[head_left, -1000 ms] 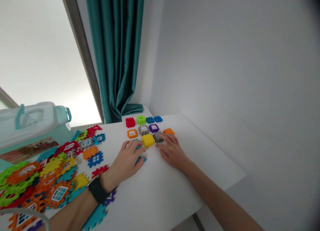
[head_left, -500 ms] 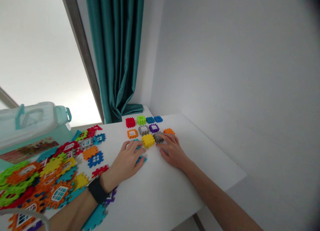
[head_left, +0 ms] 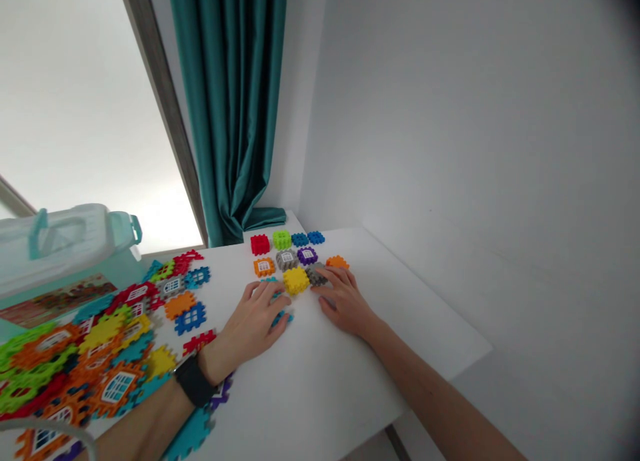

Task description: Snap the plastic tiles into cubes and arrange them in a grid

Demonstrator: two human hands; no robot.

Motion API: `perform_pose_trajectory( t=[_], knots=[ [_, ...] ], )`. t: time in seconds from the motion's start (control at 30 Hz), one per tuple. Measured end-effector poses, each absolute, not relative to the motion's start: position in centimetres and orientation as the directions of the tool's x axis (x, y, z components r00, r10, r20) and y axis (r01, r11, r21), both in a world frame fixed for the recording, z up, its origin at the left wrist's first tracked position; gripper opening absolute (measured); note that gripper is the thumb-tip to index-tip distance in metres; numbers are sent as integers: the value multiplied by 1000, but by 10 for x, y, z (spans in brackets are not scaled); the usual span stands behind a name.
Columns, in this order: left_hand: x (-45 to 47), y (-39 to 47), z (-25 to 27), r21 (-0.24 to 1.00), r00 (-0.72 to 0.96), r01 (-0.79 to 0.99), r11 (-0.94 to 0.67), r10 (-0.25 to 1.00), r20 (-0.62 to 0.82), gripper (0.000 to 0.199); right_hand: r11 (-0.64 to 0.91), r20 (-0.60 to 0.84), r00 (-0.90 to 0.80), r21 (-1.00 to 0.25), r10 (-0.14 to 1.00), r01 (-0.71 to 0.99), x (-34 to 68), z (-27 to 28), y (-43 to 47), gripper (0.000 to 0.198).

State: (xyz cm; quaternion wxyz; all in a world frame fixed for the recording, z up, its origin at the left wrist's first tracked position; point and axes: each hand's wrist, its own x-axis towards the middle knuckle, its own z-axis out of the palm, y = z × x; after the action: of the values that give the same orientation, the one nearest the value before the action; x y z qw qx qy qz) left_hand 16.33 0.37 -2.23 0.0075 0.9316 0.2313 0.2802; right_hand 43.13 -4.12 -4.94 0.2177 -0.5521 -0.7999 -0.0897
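Note:
My left hand point(head_left: 260, 318), with a dark watch on its wrist, rests over light blue interlocking tiles point(head_left: 281, 318) that show partly between and under its fingers. Its fingers are apart, and the fingertips reach the left side of a yellow block point(head_left: 296, 281) of stacked toothed tiles. Against that block's right side sits a dark grey toothed block point(head_left: 315, 274). My right hand point(head_left: 345, 301) lies with spread fingers at the grey block, the fingertips touching its right part and the thumb lower on the table. An orange tile point(head_left: 338, 262) lies just behind the right hand.
Behind the hands stand red point(head_left: 260, 244), lime point(head_left: 282, 240), blue point(head_left: 300, 240), purple point(head_left: 307, 255), grey point(head_left: 287, 259) and orange point(head_left: 265, 267) pieces in rows. A heap of mixed tiles point(head_left: 107, 334) covers the left of the white table point(head_left: 320, 394), beside a lidded plastic box point(head_left: 120, 261).

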Motion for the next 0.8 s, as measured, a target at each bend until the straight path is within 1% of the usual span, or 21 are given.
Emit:
perform_pose_trajectory(
  t=[0.13,0.3,0.4,0.5,0.7,0.8],
  knots=[
    [163,4,-23,140,746,425,-895,433,506,17,381,460,-289,-118,840,917,435,-53,-41,30],
    [163,4,-22,145,739,426,-893,436,513,16,321,502,-211,-142,839,936,444,-53,-33,41],
    [164,4,-22,146,737,424,-894,434,519,16,319,505,-217,-124,835,939,447,-49,-24,45],
    [164,4,-22,147,737,425,-893,435,516,16,346,474,-255,-115,843,931,447,-44,-14,50],
    [163,4,-22,136,742,429,-893,435,510,15,370,380,-285,-173,880,913,453,-36,2,57],
    [163,5,-22,137,745,427,-894,434,507,16,394,340,-322,-169,883,903,456,-31,8,59]
  ],
)
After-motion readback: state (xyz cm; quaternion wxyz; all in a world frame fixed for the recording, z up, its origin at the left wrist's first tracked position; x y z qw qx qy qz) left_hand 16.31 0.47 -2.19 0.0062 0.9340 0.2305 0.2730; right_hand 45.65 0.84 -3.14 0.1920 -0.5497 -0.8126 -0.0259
